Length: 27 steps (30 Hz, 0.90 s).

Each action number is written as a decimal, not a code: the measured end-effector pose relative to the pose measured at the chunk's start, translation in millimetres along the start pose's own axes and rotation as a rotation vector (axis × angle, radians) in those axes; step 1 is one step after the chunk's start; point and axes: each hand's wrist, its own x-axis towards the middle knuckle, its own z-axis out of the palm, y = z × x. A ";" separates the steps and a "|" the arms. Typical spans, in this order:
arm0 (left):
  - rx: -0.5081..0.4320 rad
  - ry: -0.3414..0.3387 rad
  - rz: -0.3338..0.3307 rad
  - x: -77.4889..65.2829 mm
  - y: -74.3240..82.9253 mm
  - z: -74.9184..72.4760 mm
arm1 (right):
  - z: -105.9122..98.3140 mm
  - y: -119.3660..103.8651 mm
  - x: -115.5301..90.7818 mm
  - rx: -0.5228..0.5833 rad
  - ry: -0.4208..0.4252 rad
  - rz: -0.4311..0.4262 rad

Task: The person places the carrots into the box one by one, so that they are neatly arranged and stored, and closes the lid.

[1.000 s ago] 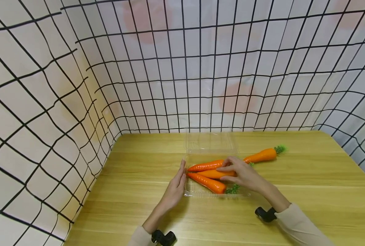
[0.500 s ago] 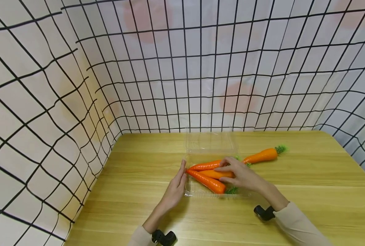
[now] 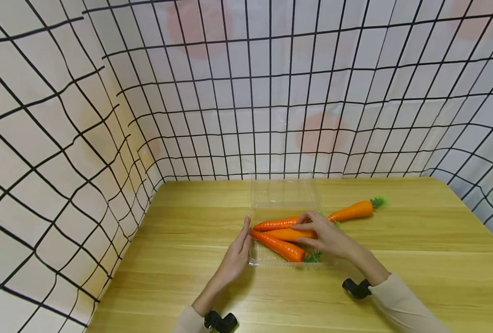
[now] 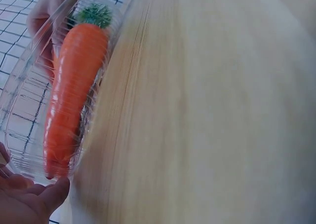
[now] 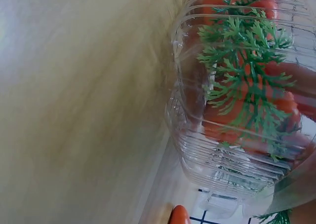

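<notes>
A clear plastic clamshell box (image 3: 259, 256) stands on the table with three carrots in it, their tips to the left. My left hand (image 3: 234, 259) rests on the box's left end with its fingers straight. My right hand (image 3: 327, 236) pinches the middle carrot (image 3: 285, 235) near its thick end between thumb and fingers, hiding that end. Behind it lies another carrot (image 3: 274, 225), partly covered by the right hand. In front lies the third carrot (image 3: 283, 249), also seen through the box wall in the left wrist view. A leafy green top (image 5: 247, 66) fills the right wrist view.
The box's clear lid (image 3: 285, 192) is folded back toward the rear. One more carrot (image 3: 354, 212) lies on the wooden table (image 3: 416, 259), outside the box to the right. A white curtain with a black grid (image 3: 271, 92) borders the back and sides.
My right hand has shifted slightly left with the middle carrot. The front carrot has nudged slightly left too. My left hand stays at the box's end.
</notes>
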 end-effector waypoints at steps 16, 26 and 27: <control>0.001 -0.004 0.002 -1.5 -1.1 0.3 | 13.7 -4.9 8.0 -0.083 0.032 -0.015; 0.021 0.006 0.003 -1.5 0.8 0.7 | 19.5 -8.2 10.1 -0.066 0.066 -0.019; 0.023 0.005 0.003 -1.9 0.7 0.8 | 20.1 -8.2 9.7 -0.064 0.068 -0.025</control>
